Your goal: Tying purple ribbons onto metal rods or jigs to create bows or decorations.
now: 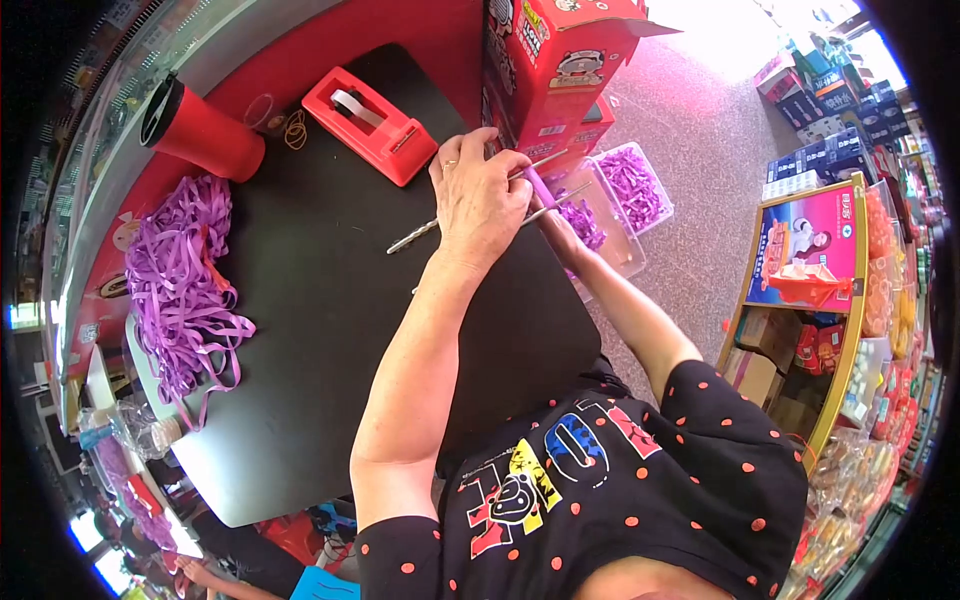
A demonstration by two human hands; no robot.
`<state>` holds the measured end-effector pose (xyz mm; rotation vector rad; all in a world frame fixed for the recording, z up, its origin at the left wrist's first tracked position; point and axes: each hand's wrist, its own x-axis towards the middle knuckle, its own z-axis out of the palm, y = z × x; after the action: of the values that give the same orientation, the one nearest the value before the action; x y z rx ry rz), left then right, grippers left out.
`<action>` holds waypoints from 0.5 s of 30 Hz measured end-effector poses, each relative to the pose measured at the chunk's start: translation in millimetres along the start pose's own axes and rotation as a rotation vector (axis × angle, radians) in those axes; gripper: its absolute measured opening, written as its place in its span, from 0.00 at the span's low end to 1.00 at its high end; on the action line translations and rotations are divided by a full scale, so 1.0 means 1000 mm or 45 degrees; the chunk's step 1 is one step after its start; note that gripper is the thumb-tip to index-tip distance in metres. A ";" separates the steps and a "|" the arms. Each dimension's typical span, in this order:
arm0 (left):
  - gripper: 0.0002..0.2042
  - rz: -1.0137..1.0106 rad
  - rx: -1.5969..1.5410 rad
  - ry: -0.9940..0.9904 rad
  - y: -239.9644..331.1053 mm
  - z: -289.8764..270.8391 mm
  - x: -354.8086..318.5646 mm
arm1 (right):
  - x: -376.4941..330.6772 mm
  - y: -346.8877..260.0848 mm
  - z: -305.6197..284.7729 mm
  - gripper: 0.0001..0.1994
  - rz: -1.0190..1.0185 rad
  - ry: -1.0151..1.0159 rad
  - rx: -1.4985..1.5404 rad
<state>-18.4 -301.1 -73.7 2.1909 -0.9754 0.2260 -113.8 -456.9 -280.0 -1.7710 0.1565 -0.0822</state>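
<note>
While my left hand (pixel 478 200) curls shut around the metal rods (pixel 415 236) over the right edge of the black table (pixel 300 350), my right hand (pixel 560 225), mostly hidden behind it, seems to pinch the purple ribbon (pixel 538 186). I judge the ribbon must stay taut and flat across both rods. Loose ribbon (pixel 180 285) lies far left.

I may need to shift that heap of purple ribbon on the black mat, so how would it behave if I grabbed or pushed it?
The purple ribbon heap is thin, looped strips, so it would probably sag and trail when lifted. Loose ends stray off the black mat, so a grab would likely leave strands behind. Pushed, it would more likely bunch up than slide as one.
</note>
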 end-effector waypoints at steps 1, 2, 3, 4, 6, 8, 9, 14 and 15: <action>0.10 0.003 0.004 -0.014 -0.001 0.002 0.000 | -0.028 -0.022 0.003 0.22 0.018 0.085 0.100; 0.10 0.007 -0.005 -0.012 0.000 0.003 0.001 | -0.055 -0.052 0.004 0.23 0.034 0.171 0.201; 0.10 0.028 -0.014 -0.007 0.002 0.003 0.002 | -0.079 -0.059 0.001 0.24 0.141 0.209 0.321; 0.10 0.041 -0.020 -0.002 0.001 0.003 0.002 | -0.101 -0.063 -0.003 0.24 0.251 0.239 0.445; 0.11 0.046 -0.016 -0.015 0.000 0.005 0.002 | -0.135 -0.082 -0.008 0.24 0.212 0.304 0.378; 0.11 0.037 -0.002 -0.054 -0.001 0.004 0.003 | -0.153 -0.115 -0.012 0.23 0.172 0.368 0.313; 0.11 0.032 0.002 -0.050 -0.004 0.003 0.001 | -0.158 -0.139 -0.013 0.24 0.136 0.386 0.289; 0.11 0.019 0.015 -0.083 -0.003 0.004 0.002 | -0.168 -0.178 -0.032 0.25 -0.039 0.426 0.284; 0.11 0.023 0.012 -0.082 -0.003 0.005 0.002 | -0.167 -0.183 -0.033 0.25 -0.088 0.457 0.307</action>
<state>-15.2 -304.4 -77.7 2.2110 -1.0318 0.1700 -271.9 -427.2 -89.0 -1.5079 0.3302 -0.4524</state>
